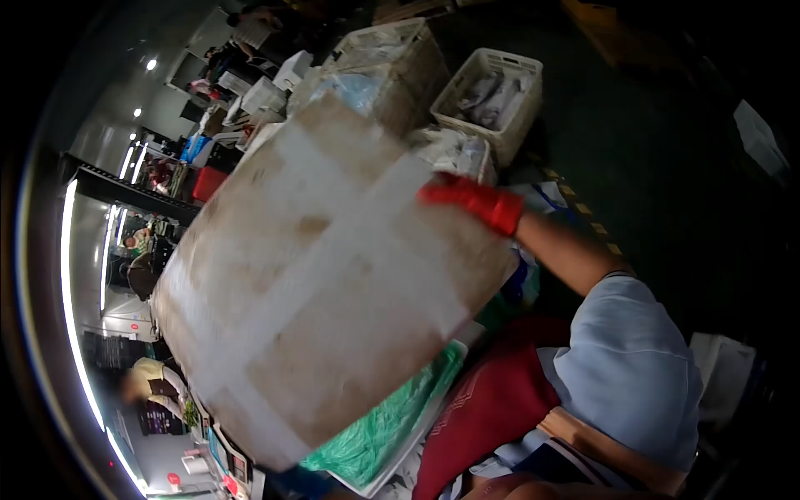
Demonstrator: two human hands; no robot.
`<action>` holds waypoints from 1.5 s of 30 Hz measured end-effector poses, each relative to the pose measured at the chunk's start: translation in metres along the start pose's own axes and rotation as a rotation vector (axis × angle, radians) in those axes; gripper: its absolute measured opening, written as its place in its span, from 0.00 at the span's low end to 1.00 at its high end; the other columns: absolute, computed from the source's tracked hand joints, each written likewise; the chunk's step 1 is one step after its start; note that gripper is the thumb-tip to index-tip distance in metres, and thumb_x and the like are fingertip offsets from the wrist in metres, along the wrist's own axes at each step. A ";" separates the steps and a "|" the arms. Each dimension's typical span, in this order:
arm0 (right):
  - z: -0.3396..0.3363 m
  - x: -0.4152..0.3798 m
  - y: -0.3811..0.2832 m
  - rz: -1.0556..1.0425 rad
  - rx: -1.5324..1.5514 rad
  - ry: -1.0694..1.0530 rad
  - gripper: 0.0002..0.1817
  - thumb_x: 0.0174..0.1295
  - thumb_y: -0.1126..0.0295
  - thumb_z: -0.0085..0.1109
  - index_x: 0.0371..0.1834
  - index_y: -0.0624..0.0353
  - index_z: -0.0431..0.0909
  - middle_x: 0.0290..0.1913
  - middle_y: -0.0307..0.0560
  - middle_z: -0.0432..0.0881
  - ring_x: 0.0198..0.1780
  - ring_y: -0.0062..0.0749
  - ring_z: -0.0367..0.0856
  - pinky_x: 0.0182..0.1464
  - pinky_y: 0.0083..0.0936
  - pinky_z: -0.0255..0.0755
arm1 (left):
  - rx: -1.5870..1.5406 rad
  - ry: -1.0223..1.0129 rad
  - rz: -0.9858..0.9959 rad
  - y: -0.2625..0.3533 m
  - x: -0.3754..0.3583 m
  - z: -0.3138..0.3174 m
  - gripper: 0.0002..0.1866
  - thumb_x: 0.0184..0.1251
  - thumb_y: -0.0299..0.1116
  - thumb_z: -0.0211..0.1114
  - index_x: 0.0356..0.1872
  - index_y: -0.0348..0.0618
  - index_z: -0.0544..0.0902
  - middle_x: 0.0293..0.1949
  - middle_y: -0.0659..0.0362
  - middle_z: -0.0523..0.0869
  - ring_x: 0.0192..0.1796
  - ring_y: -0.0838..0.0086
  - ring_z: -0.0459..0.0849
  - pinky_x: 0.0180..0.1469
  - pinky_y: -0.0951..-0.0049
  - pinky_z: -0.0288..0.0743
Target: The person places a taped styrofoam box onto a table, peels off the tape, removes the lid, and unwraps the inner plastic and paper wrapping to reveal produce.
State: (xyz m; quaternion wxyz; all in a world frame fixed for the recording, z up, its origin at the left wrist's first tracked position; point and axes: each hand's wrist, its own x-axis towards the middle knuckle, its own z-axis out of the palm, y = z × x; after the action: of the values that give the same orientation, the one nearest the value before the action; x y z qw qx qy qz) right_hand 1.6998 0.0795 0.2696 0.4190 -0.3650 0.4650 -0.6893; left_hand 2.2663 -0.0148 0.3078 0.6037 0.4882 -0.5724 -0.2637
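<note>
A large brown cardboard box (pixel 321 292), crossed with wide strips of pale tape, fills the middle of the head view and is tilted, its near face turned up toward the camera. It appears to be carried off the floor rather than resting on anything, so the step in hand looks like lifting or hauling this box.

The right hand (pixel 471 202), in a red glove, clamps the box's upper right edge; the fingers lie pressed together along that edge, wrapped over it. The bare forearm runs back from the glove to a light blue short sleeve (pixel 637 367) just right of the box. The left hand cannot be seen; it is presumably under or behind the box, and how its fingers stand cannot be told.

Below the box, a sheet of green plastic (pixel 387 425) pokes out from under its lower edge, beside a dark red apron (pixel 492 400). Above the box stand white slatted plastic crates (pixel 492 92) filled with pale wrapped goods, on a dark floor. Left of the box, well apart, is a lit work area with other people, blurred.

Judging by the tilt, the next move calls for a firm hold on both sides and a level set-down, since the taped surface may be slippery.
</note>
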 end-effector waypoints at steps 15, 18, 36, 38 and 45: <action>-0.238 -0.230 -0.055 -0.323 -0.237 1.117 0.37 0.53 0.56 0.64 0.64 0.59 0.62 0.54 0.48 0.75 0.53 0.35 0.75 0.55 0.31 0.69 | -0.071 -0.768 -0.277 -0.026 0.010 0.193 0.24 0.71 0.42 0.42 0.61 0.37 0.63 0.54 0.49 0.78 0.57 0.61 0.76 0.55 0.65 0.64; -0.261 -0.242 -0.032 -0.542 -0.554 1.294 0.40 0.50 0.56 0.66 0.65 0.59 0.60 0.54 0.52 0.75 0.53 0.40 0.75 0.55 0.31 0.68 | -0.018 -0.820 -0.282 0.001 -0.011 0.220 0.23 0.71 0.42 0.43 0.60 0.37 0.65 0.53 0.50 0.79 0.55 0.61 0.77 0.54 0.68 0.65; -0.221 -0.181 0.266 0.531 -1.107 0.787 0.41 0.42 0.63 0.66 0.63 0.62 0.61 0.52 0.62 0.74 0.52 0.53 0.74 0.52 0.39 0.70 | 0.203 -0.745 -0.357 0.008 -0.068 0.185 0.19 0.69 0.41 0.51 0.49 0.35 0.76 0.44 0.52 0.84 0.45 0.69 0.83 0.45 0.72 0.74; -0.216 -0.178 0.297 0.638 -0.914 0.869 0.42 0.38 0.61 0.69 0.61 0.63 0.64 0.51 0.62 0.75 0.52 0.54 0.74 0.53 0.38 0.70 | 0.219 -0.710 -0.419 -0.005 -0.070 0.170 0.19 0.68 0.41 0.52 0.49 0.35 0.77 0.43 0.52 0.84 0.45 0.70 0.83 0.44 0.73 0.74; -0.228 -0.120 0.401 0.469 -0.162 0.922 0.39 0.42 0.63 0.75 0.56 0.66 0.67 0.51 0.54 0.75 0.48 0.39 0.76 0.49 0.34 0.72 | 0.239 -0.550 -0.467 -0.001 -0.094 0.112 0.16 0.69 0.37 0.53 0.46 0.34 0.79 0.42 0.56 0.85 0.42 0.77 0.81 0.44 0.76 0.72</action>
State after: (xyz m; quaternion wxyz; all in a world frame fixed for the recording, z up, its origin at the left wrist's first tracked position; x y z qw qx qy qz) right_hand 1.6373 0.1790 -0.1925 0.2844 0.0590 0.7220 -0.6280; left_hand 2.1409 0.0348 0.2515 0.2903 0.5833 -0.6131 -0.4467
